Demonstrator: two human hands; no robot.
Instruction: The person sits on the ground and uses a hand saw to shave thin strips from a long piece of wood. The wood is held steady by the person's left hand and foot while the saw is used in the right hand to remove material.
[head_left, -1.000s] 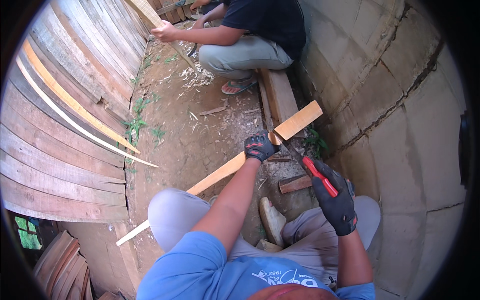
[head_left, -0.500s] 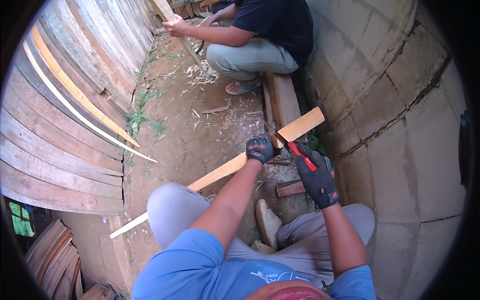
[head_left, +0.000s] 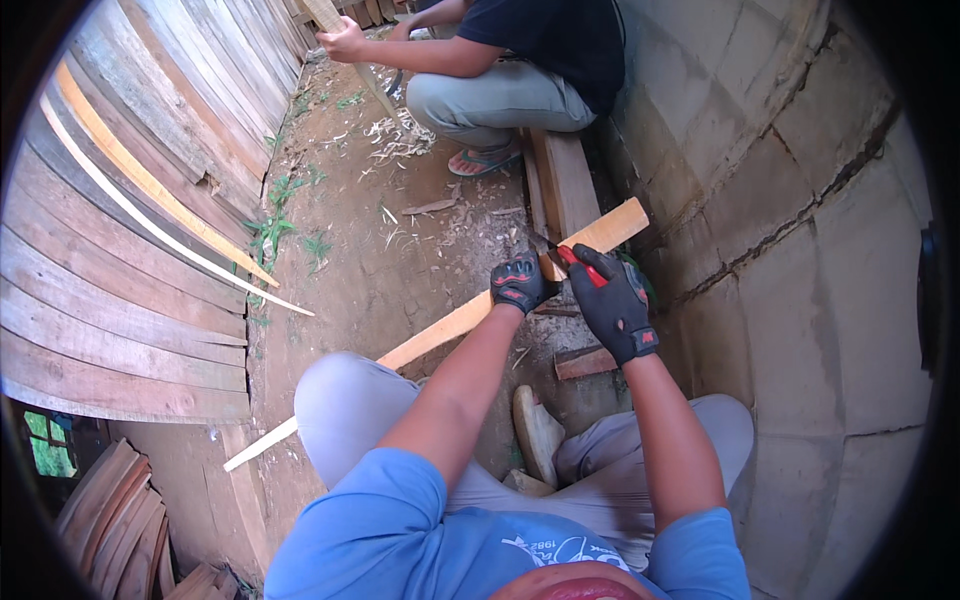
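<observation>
A long pale wooden plank [head_left: 437, 333] runs slantwise from beside my left knee to a squared timber beam [head_left: 566, 185], and its far right end rests across the beam. My gloved left hand [head_left: 521, 283] is closed over the plank near the beam. In my gloved right hand [head_left: 614, 305] is the red handle of a saw [head_left: 583, 266]. Its thin dark blade lies across the plank just right of my left hand, with its tip pointing away and to the left. My hand hides part of the handle.
Ahead, another person [head_left: 520, 85] in dark top sits on the beam, holding a long wooden piece [head_left: 375, 85]. Wood shavings [head_left: 402, 137] litter the dirt ground. A block wall [head_left: 790, 300] stands close on my right; a plank fence [head_left: 130, 290] and two leaning strips [head_left: 160, 180] are left. Curved boards [head_left: 115, 515] lie lower left.
My right hand has pushed the saw forward and to the left, so more of the blade shows beyond the plank. My left hand stays in nearly the same place on the plank.
</observation>
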